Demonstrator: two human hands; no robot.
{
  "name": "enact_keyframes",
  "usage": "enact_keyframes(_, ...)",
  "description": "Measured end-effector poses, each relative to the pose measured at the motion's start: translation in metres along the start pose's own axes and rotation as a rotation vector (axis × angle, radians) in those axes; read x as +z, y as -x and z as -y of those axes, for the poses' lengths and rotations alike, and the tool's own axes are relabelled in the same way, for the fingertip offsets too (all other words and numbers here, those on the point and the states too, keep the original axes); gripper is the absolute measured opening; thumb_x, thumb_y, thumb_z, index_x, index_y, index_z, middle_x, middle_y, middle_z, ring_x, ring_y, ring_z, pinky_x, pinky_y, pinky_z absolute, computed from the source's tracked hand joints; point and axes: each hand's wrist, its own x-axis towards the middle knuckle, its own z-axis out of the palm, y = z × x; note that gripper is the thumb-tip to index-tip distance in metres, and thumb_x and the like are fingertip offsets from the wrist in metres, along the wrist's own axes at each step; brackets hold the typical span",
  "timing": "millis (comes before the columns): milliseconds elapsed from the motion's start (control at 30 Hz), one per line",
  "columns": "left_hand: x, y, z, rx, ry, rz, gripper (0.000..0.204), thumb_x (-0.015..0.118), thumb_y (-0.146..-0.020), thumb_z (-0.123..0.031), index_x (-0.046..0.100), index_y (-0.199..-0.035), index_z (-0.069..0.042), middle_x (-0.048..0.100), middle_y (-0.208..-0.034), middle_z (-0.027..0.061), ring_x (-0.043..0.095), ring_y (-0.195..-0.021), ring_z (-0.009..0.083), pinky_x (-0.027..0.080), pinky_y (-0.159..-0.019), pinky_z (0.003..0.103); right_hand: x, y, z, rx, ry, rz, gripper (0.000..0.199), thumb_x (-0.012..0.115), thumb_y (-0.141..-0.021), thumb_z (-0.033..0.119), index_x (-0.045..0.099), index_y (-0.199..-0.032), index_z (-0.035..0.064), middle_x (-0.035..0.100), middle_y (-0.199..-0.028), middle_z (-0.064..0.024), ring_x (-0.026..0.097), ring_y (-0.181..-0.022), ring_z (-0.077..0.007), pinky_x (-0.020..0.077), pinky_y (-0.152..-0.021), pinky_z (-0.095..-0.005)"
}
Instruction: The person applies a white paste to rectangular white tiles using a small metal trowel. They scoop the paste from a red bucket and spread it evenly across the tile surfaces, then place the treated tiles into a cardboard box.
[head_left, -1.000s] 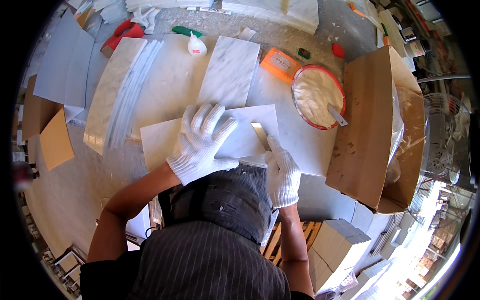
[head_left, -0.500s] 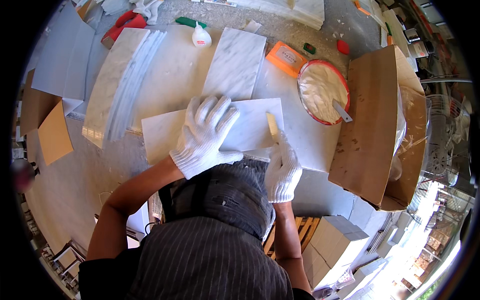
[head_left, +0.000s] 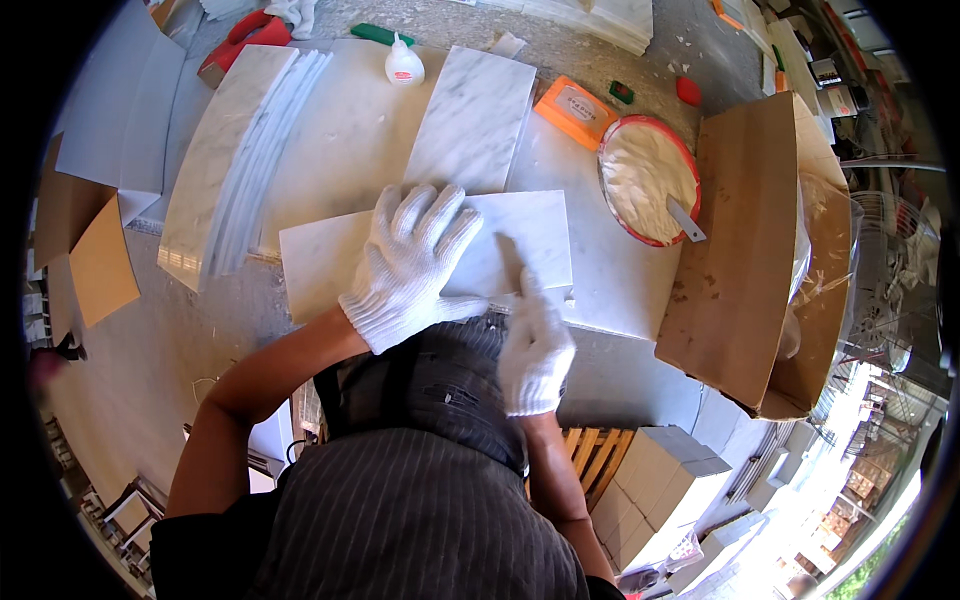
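A white, grey-veined marble tile (head_left: 325,258) lies crosswise at the near edge of the work surface. Flat on its left half, with gloved fingers spread, rests my left hand (head_left: 408,265). My right hand (head_left: 537,350), also gloved, is closed with the index finger stretched along a thin, flat scraper blade (head_left: 508,252). The blade lies over the tile's right half, and its handle is hidden in the palm. Behind this tile, a second marble tile (head_left: 470,115) points away from me. To the right stands a round red-rimmed tub of cream paste (head_left: 645,185) with a putty knife (head_left: 686,219) in it.
An open cardboard box (head_left: 730,230) stands at the right. Stacked marble strips (head_left: 225,150) lie at the left, near another open box (head_left: 115,110). A white squeeze bottle (head_left: 404,65) and an orange box (head_left: 575,110) sit farther back. Grey cartons (head_left: 655,480) stand below right.
My right hand and the scraper blade have moved left across the tile, and the blade now looks grey instead of pale yellow. My left hand stays pressed on the tile.
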Motion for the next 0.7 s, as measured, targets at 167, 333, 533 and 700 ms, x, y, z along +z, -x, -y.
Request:
enact_keyframes(167, -0.001, -0.001, 0.000, 0.015, -0.018, -0.045, 0.093, 0.082, -0.061, -0.060, 0.053, -0.133, -0.007, 0.046, -0.139, 0.0148, 0.040, -0.128, 0.0346, 0.031, -0.111, 0.058, 0.006, 0.001, -0.002, -0.044, -0.159, -0.077, 0.031, 0.059, -0.094, -0.001, 0.065, -0.124, -0.0044, 0.070, -0.109, -0.0281, 0.071, -0.103, -0.0341, 0.0548, -0.090, -0.0377)
enact_keyframes(333, -0.002, 0.001, -0.001, 0.014, -0.008, -0.074, 0.093, 0.082, -0.061, -0.060, 0.054, -0.133, -0.008, 0.047, -0.139, 0.0147, 0.040, -0.128, 0.0342, 0.031, -0.111, 0.057, -0.013, -0.021, -0.012, -0.083, 0.020, -0.098, 0.031, 0.058, -0.095, 0.003, 0.066, -0.124, -0.0022, 0.070, -0.109, -0.0269, 0.071, -0.100, -0.0354, 0.0563, -0.085, -0.0382)
enact_keyframes(533, 0.000, 0.000, 0.001, 0.009, 0.026, -0.028, 0.097, 0.085, -0.059, -0.057, 0.049, -0.134, -0.007, 0.044, -0.143, 0.0149, 0.039, -0.131, 0.0370, 0.029, -0.113, 0.058, -0.016, -0.022, -0.010, -0.330, 0.114, 0.002, 0.030, 0.055, -0.095, 0.000, 0.067, -0.123, -0.0038, 0.072, -0.103, -0.0234, 0.070, -0.089, -0.0230, 0.0545, -0.083, -0.0330)
enact_keyframes(700, 0.003, 0.001, 0.001, 0.006, 0.000, -0.039, 0.095, 0.084, -0.061, -0.059, 0.051, -0.134, -0.007, 0.044, -0.144, 0.0142, 0.039, -0.132, 0.0368, 0.030, -0.113, 0.058, -0.013, -0.015, -0.011, -0.230, 0.140, -0.058, 0.032, 0.059, -0.093, 0.004, 0.068, -0.124, 0.0040, 0.071, -0.100, -0.0237, 0.072, -0.088, -0.0380, 0.0571, -0.077, -0.0408)
